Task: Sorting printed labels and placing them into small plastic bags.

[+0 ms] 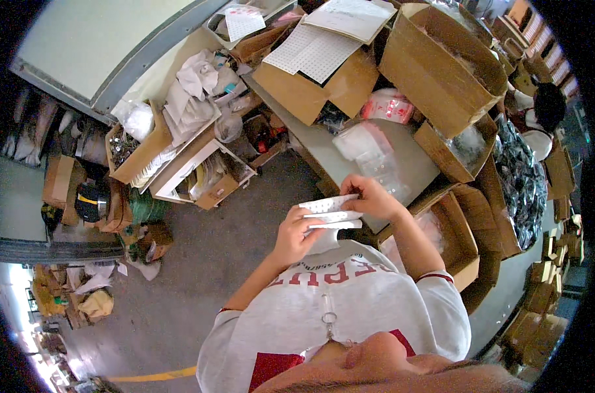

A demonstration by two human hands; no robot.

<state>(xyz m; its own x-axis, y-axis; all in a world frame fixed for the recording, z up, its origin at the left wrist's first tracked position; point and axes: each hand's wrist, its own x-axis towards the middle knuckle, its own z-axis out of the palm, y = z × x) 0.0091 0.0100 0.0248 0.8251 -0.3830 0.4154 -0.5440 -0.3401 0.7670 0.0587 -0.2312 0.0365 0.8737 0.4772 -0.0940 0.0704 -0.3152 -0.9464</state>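
folded white sheets (327,207), between the hands beside the tabletop (418,159): left hand (296,236) grips the left end, right hand (369,198) pinches the right; likely light, pliant, easily creased, best held at ends.

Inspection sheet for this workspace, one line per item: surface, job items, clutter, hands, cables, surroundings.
Surface: grey tabletop, partly covered by boxes and bags.
Job items: white strips held above the shirt front; the top one has rows of dark marks. One folded sheet or several: cannot tell.
Clutter: clear plastic bags and a red-and-white plastic-wrapped bundle on the tabletop; printed sheets over a cardboard box.
Hands: left hand grips the strips; right hand pinches their right end.
Cables: nothing seen.
Surroundings: grey floor with a yellow line; black plastic bags at right.
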